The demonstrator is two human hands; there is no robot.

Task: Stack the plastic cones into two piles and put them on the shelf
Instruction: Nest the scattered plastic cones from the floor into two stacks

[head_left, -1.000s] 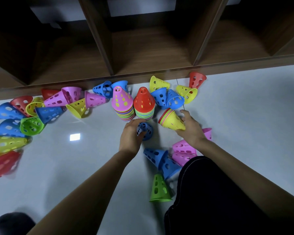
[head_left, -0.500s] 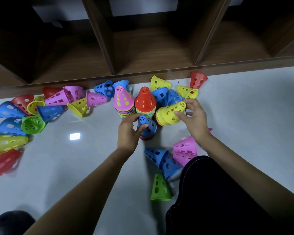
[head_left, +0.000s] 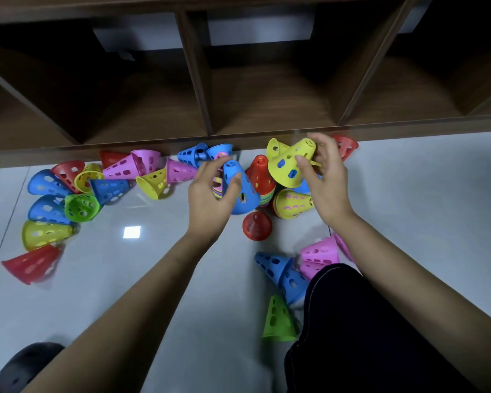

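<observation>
Left hand: my view shows the left hand (head_left: 210,199) wrapped round a blue cone (head_left: 240,188), thumb on the near wall and fingers curled over the far side. The cone is tip-up and tilted.
Right hand: the right hand (head_left: 328,180) grips a yellow cone (head_left: 291,164), thumb pressed on its wall, with its wide rim facing down and left.
Red-topped pile: I see the red-topped pile (head_left: 260,173) upright on the floor (head_left: 167,279), between the two hands.
Second pile: only the coloured rims (head_left: 217,187) show behind the left hand.
Yellow-topped stack: the yellow-topped stack (head_left: 291,202) leans on its side just right of the red-topped pile, under the right hand.
Single red cone: the red cone (head_left: 257,225) sits upright, near the blue cone.
Loose cones: the left scatter (head_left: 82,191) lies along the shelf front; blue (head_left: 281,270), pink (head_left: 319,253) and green (head_left: 278,319) ones lie beside my dark trouser leg (head_left: 366,336).
Shelf: the wooden shelf (head_left: 267,106) runs along the floor's far edge.
</observation>
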